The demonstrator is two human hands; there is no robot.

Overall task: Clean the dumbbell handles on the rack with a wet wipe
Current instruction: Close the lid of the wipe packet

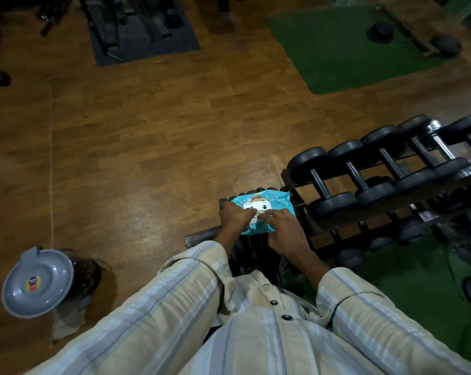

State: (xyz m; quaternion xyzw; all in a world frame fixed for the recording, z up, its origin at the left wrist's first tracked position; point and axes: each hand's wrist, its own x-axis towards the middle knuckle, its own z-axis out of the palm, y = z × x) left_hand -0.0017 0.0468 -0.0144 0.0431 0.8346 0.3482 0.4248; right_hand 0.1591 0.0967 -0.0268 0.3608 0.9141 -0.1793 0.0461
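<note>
A wide wooden floor (pixel 137 136) is seen from above, with a green mat (pixel 337 55) laid on it at the upper right and a dark mat (pixel 148 41) at the upper left. On the right, a black dumbbell rack (pixel 307 226) is placed, and a row of black dumbbells (pixel 377 169) is carried on its top tier, their metal handles (pixel 321 184) lying side by side. More dumbbells are kept on the lower tiers. At the lower left, a grey lid (pixel 37 282) is leaned on a dark container standing on the floor. A blue wet wipe pack (pixel 261 209) is held just beside the near end of the rack, above a dark stand. The pack is gripped at its left side by the left hand (pixel 233 216), with the fingers curled on it. The white flap in the middle of the pack is pinched by the fingertips of the right hand (pixel 283 231). Both forearms are covered by striped sleeves (pixel 175 293).
</note>
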